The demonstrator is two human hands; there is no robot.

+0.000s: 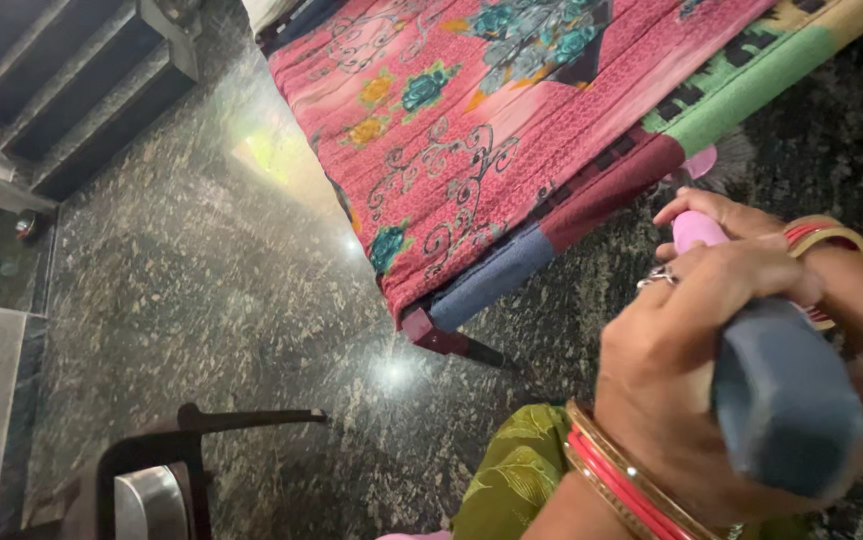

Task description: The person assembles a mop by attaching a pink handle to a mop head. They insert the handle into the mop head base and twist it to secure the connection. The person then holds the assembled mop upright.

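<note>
Both my hands grip a long-handled broom. Its handle (696, 230) is pink, with a thick grey-blue end cap (786, 400) close to the camera. My left hand (681, 370), wearing red and gold bangles and a ring, wraps the handle just below the cap. Farther down the pink part sits my right hand (726, 215), also with bangles. The broom's dark bristles (726, 160) and a pink collar reach the floor at the edge of a cot (591, 190) covered by a pink floral quilt (481, 110).
The floor (211, 290) is dark speckled polished stone with light glare. The cot's maroon leg (436, 338) stands near the centre. Steps (71, 90) rise at the top left. A dark chair frame (166, 450) with a metal vessel is at the bottom left.
</note>
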